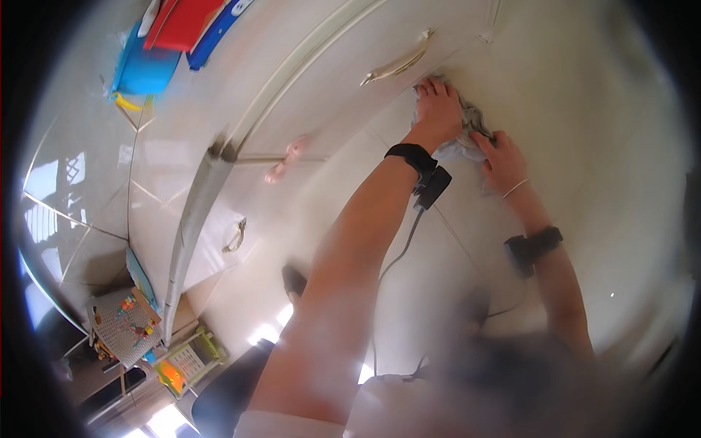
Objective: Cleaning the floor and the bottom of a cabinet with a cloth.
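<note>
At the bottom of the frame, a hazy dark blur [504, 372] hides the lower part of the right forearm, and the left forearm is cut off at a pale sleeve [292, 425]. Each wrist wears a black band; a cable [404, 252] from the left one drops out of sight behind the arm.

Right of top centre, the left hand [438, 109] lies over a crumpled grey cloth [474, 117] on a pale surface, fingers partly spread and bent, palm hidden. Just below and right, the right hand [505, 162] is half open, its fingertips at the cloth's edge; whether either hand grips cannot be told. The cloth's long axis slants from upper left to lower right, its ends partly covered and its folds blurred.

Farther off, a metal handle [400, 61] sits at upper centre; red and blue objects [150, 66] at upper left are cropped or smeared.
</note>
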`<action>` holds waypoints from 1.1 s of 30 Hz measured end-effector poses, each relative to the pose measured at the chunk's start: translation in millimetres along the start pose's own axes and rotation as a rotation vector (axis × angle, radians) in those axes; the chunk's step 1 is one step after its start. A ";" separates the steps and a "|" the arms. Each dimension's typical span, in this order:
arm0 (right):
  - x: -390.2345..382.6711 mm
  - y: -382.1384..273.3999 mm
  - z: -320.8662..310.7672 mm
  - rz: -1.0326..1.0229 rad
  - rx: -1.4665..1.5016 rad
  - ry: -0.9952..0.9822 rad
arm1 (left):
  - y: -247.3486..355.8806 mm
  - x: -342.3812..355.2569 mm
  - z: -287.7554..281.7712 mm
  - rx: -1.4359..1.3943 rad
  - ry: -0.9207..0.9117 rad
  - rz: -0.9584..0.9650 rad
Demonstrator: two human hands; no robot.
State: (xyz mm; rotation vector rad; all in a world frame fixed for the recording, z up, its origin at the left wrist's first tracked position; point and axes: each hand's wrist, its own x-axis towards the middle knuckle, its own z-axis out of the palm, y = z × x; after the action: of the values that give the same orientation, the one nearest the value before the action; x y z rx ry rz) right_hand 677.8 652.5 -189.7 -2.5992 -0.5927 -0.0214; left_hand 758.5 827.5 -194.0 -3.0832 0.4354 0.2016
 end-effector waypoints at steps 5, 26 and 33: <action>-2.6 -42.1 32.6 -0.050 0.086 -0.130 | -31.5 -57.4 6.9 -0.023 -0.035 -0.149; 11.1 67.1 -30.0 0.245 -0.068 0.224 | 51.2 100.8 -1.5 -0.123 0.113 0.191; 2.2 -29.2 47.8 0.359 0.389 0.019 | -27.9 -44.0 13.1 -0.159 0.070 -0.100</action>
State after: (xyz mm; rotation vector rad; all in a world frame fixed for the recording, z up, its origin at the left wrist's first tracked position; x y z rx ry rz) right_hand 663.5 698.2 -219.1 -2.2817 -0.1002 0.1678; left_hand 722.7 866.9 -201.2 -3.2666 0.2783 0.1319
